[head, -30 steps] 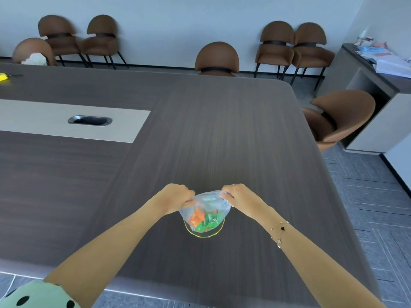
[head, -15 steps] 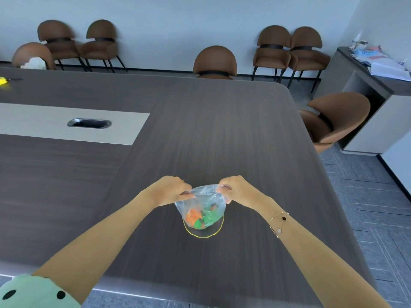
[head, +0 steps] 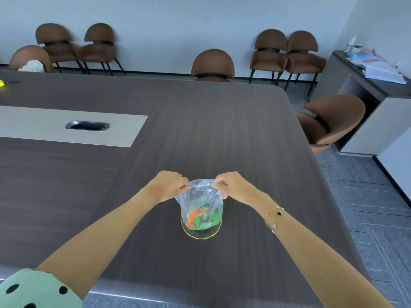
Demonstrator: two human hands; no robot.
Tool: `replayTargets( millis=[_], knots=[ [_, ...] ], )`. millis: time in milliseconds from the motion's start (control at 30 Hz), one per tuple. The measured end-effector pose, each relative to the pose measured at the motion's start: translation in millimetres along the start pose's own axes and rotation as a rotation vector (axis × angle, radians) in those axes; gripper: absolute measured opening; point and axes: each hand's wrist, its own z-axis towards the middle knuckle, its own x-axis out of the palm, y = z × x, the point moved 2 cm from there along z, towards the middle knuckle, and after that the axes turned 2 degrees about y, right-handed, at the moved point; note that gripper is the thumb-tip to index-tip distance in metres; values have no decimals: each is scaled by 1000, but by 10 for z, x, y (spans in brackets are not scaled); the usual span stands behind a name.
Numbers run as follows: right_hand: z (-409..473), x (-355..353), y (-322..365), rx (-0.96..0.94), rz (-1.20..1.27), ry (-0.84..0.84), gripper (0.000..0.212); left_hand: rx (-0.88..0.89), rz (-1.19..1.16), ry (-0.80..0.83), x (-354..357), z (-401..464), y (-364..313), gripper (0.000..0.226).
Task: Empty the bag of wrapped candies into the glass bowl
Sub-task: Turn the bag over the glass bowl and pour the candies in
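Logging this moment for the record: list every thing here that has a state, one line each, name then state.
left hand: shut, pinching the bag's top edge
right hand: shut, pinching the opposite top edge
bag: held upright over the bowl, mouth stretched between the hands
wrapped candies: all at the bag's bottom
glass bowl: upright on the table, bag's bottom in it

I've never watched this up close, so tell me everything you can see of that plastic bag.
The bag is thin, clear, crinkled plastic, upright, with orange and green wrapped candies pooled at its bottom. The left hand and right hand pinch its top edge from opposite sides. Its base sits within the yellow-rimmed glass bowl.
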Motion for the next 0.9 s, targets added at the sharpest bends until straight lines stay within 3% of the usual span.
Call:
replayTargets(
  millis=[900],
  knots=[
    [135,-277,33,-5,-35,-70,29,-52,6,-65,-239,210,45,34]
  ],
)
